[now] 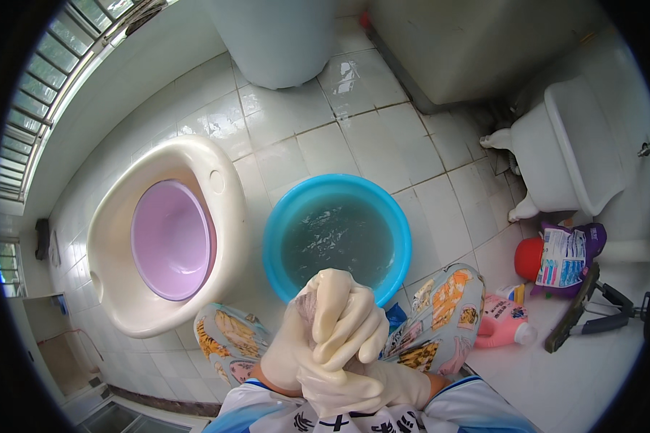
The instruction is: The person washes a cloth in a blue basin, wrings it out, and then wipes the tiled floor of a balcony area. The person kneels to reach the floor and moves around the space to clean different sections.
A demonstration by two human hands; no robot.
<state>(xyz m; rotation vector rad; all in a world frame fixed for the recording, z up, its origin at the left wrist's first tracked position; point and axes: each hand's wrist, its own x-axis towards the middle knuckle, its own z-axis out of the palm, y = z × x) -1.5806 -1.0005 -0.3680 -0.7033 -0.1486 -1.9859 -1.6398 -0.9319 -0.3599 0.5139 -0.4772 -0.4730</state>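
Note:
My left hand [319, 330] and my right hand [357, 384], both in cream rubber gloves, are clasped tightly together at the near rim of a blue plastic basin [403, 238]. Between them is a wet, greyish-pink cloth [305, 307], mostly hidden by the gloved fingers. Murky grey water [338, 238] lies in the basin. The gloves overlap so closely that which fingers belong to which hand is hard to tell.
Left of the basin, a cream plastic baby bathtub [233, 216] holds a purple basin [168, 238]. A pink bottle [501, 322], a purple detergent bag [566, 257] and a squeeze mop head [574, 308] lie at right, below a white pedestal sink [552, 146]. White floor tiles surround them.

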